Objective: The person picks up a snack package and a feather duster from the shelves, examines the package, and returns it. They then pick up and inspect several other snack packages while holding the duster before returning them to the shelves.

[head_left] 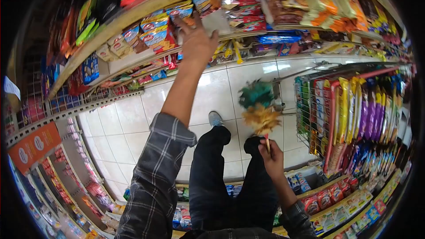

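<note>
My left hand is stretched out over a shelf, its fingers spread and nothing gripped. Its fingertips are at the edge of some blue-and-red snack packets; whether they touch is hard to tell. Beside the hand, a pale bare-looking patch of shelf separates these from a stack of red packets. Low on the right, my right hand is closed around the thin handle of a feather duster. Its feathers, tan near the hand and teal farther out, hang over the floor.
A wire shopping basket or cart packed with colourful packets stands on the right. Shelves with more packets run behind my legs. An orange sign hangs at the left rack. White floor tiles lie between the shelves.
</note>
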A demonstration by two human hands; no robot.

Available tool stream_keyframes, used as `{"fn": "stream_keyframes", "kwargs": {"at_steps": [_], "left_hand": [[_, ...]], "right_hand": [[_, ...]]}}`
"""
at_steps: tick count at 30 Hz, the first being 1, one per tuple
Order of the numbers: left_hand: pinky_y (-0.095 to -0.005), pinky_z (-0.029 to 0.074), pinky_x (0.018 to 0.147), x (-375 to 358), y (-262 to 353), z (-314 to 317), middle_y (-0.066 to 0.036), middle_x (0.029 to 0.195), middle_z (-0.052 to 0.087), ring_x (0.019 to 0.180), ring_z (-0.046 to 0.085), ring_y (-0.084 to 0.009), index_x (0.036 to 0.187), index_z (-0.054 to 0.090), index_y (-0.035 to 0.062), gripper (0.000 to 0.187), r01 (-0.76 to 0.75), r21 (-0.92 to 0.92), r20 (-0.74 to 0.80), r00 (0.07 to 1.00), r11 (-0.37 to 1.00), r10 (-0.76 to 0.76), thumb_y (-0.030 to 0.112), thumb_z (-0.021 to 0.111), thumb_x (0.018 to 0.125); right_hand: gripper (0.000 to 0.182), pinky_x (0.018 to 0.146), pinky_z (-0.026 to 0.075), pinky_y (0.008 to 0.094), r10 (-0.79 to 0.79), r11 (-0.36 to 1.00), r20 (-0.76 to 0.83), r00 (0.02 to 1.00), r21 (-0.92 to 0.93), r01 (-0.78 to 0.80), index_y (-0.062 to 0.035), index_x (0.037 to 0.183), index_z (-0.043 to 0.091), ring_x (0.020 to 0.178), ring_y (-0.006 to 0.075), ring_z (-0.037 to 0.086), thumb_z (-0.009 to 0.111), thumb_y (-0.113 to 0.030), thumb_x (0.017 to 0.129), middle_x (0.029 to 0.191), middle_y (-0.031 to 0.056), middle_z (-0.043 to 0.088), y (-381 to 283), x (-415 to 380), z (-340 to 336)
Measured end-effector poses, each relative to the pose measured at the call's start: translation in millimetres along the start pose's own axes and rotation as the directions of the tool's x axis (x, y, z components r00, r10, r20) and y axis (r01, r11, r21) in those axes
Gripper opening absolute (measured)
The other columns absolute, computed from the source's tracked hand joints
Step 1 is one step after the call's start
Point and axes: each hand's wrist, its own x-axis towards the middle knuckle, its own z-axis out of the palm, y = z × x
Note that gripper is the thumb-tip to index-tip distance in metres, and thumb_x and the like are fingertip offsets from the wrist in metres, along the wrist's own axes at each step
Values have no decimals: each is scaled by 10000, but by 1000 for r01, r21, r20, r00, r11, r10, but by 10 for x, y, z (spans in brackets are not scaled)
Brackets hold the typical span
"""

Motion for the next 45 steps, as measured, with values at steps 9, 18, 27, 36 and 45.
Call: {"fn": "stream_keyframes", "kwargs": {"at_steps": [9,18,27,36,45], "left_hand": [[-465,405,1044,-1898,475,-711,-342,1374,424,1247,460,-488,1346,491,-23,574,-118,-463,301,911,878,281,284,678,898],[-288,483,898,-3481,1993,-1410,-125,1121,678,1029,633,-169,1258,601,-8,384,324,-709,662,612,627,433,250,618,974],[-253,435,477,-2354,4623,-1307,-40,682,598,520,544,-97,881,592,-1,394,66,-861,418,657,504,628,384,632,951],[-264,374,364,-2384,5293,-1235,-42,632,531,467,579,-133,937,556,13,448,285,-707,632,666,647,397,369,793,802],[-273,486,492,-2474,5016,-986,-47,743,608,584,576,-132,923,625,32,173,387,-860,500,767,331,403,140,740,851]], "right_hand": [[359,704,515,475,118,817,126,985,-576,-24,-91,1014,662,816,373,664,553,-426,944,846,157,686,40,-1385,-1356],[481,869,505,476,434,743,-189,881,-478,-469,-18,1021,705,993,403,640,521,-447,907,1021,222,687,2152,-2174,-2494],[437,595,502,410,526,848,-381,760,161,-506,3,909,707,645,263,659,629,-425,864,741,138,695,1640,-2638,-3121],[442,476,454,373,640,763,-385,665,416,-494,17,1032,669,515,221,588,631,-399,887,715,134,678,2068,-3065,-2980],[464,623,486,404,673,740,-374,639,346,-577,31,956,706,690,269,640,636,-421,882,781,162,691,2304,-3549,-2755]]}}
